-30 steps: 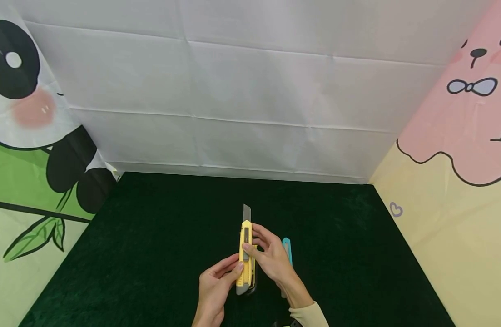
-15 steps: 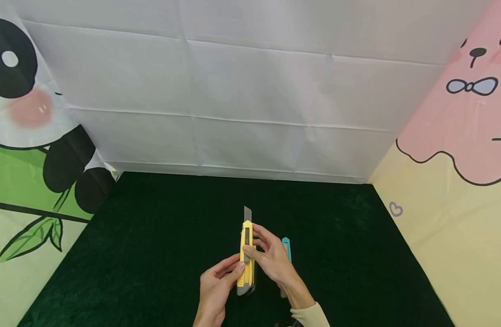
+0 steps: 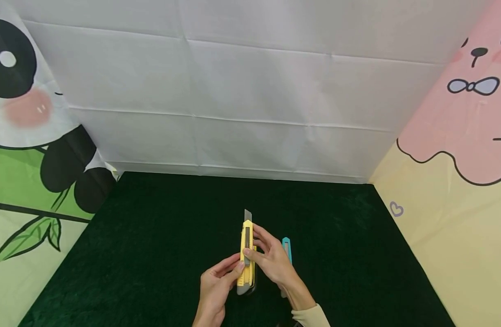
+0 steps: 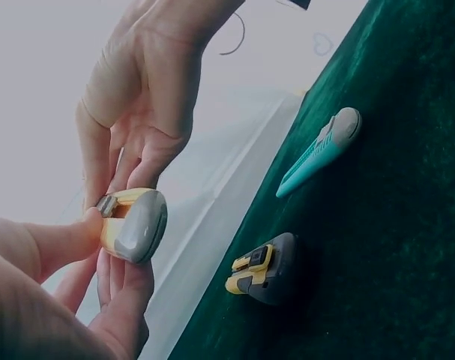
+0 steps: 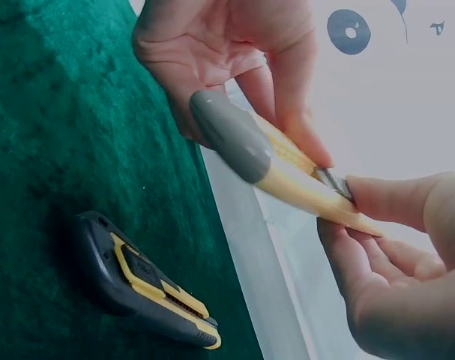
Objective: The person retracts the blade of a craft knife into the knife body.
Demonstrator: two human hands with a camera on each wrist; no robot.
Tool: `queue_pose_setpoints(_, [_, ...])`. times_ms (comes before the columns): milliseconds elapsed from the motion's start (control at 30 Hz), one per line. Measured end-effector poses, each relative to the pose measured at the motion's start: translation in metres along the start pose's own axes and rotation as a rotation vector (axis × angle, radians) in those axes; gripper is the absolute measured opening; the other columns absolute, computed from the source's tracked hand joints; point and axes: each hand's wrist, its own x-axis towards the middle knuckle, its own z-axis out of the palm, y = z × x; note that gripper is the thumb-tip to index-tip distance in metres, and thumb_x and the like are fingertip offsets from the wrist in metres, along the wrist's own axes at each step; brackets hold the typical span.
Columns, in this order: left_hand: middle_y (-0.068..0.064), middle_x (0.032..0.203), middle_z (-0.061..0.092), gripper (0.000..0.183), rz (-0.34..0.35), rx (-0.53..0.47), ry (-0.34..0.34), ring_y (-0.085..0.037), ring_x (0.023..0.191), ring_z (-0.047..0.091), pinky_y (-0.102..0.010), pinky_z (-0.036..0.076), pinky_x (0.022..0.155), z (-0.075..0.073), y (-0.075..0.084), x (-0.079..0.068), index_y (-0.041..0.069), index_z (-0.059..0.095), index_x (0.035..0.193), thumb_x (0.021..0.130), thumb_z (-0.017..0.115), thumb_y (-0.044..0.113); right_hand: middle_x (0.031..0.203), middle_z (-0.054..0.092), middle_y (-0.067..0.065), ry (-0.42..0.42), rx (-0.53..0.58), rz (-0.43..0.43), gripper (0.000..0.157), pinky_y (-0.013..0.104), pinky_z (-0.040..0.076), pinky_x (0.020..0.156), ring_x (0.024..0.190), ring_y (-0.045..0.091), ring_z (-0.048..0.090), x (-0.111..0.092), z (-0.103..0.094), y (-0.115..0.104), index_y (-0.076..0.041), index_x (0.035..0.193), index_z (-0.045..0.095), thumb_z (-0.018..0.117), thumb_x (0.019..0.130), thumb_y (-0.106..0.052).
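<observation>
A yellow utility knife [image 3: 246,274] with a grey end cap is held up over the dark green cloth, its metal blade [image 3: 248,215] partly out and pointing away. My left hand [image 3: 215,288] pinches the lower part of the body between thumb and fingers. Higher up, my right hand [image 3: 275,263] grips it from the right, its thumb on the grey slider [image 5: 335,184]. In the left wrist view the knife's grey end cap [image 4: 143,227] faces the camera, and the blade is hidden there.
On the green cloth [image 3: 172,236] lie a teal utility knife [image 4: 321,154] and a black-and-yellow utility knife [image 5: 146,277], both close to the hands. A white sheet [image 3: 250,91] stands behind, with printed panels at left and right.
The right thumb and the slider have moved down along the yellow knife's body. Less of the blade sticks out at the tip. The left hand stays almost still.
</observation>
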Motion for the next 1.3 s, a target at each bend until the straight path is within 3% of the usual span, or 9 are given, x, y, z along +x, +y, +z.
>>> queue_pose_setpoints(233, [-0.011,0.118,0.070,0.042,0.006,-0.012,-0.011,-0.022,0.101,0.069,-0.040,0.058,0.088,0.0007,0.0028,-0.0014,0.010,0.070,0.128,0.089,0.080,0.023,0.147,0.053,0.009,0.071,-0.066,0.030,0.061,0.050,0.046,0.108,0.128,0.028,0.056,-0.0026,0.0021,0.0030,-0.016,0.153,0.045,0.069,0.099,-0.029])
queue_pose_setpoints(433, [-0.010,0.118,0.069,0.045,0.003,-0.012,-0.011,-0.022,0.101,0.069,-0.040,0.058,0.088,0.0018,0.0062,-0.0024,0.011,0.069,0.130,0.090,0.081,0.028,0.131,0.063,0.008,0.094,-0.061,0.045,0.052,0.042,0.054,0.096,0.115,0.024,0.065,-0.0033,0.0043,0.0026,-0.014,0.145,0.054,0.065,0.101,-0.038])
queue_pose_setpoints(667, [-0.010,0.119,0.070,0.044,0.025,0.001,-0.055,-0.019,0.100,0.070,-0.039,0.058,0.089,-0.0004,0.0092,-0.0048,0.009,0.069,0.130,0.091,0.079,0.028,0.119,0.066,0.009,0.113,-0.060,0.041,0.051,0.036,0.058,0.087,0.106,0.024,0.069,-0.0042,0.0047,0.0030,-0.010,0.145,0.054,0.065,0.102,-0.036])
queue_pose_setpoints(1000, [-0.010,0.113,0.071,0.039,0.048,-0.019,-0.030,-0.019,0.097,0.070,-0.036,0.060,0.084,-0.0003,0.0067,-0.0078,0.006,0.070,0.128,0.093,0.078,0.021,0.118,0.063,0.012,0.046,-0.093,-0.018,0.053,0.030,0.055,0.087,0.104,0.024,0.063,-0.0061,0.0064,-0.0027,-0.004,0.149,0.050,0.064,0.103,-0.027])
queue_pose_setpoints(1300, [-0.010,0.114,0.071,0.037,0.045,-0.019,-0.023,-0.020,0.096,0.070,-0.037,0.060,0.084,-0.0006,0.0098,-0.0072,0.006,0.071,0.127,0.092,0.078,0.019,0.119,0.062,0.010,0.010,-0.094,-0.034,0.053,0.031,0.054,0.091,0.107,0.025,0.062,-0.0067,0.0049,-0.0028,-0.007,0.151,0.048,0.063,0.104,-0.025])
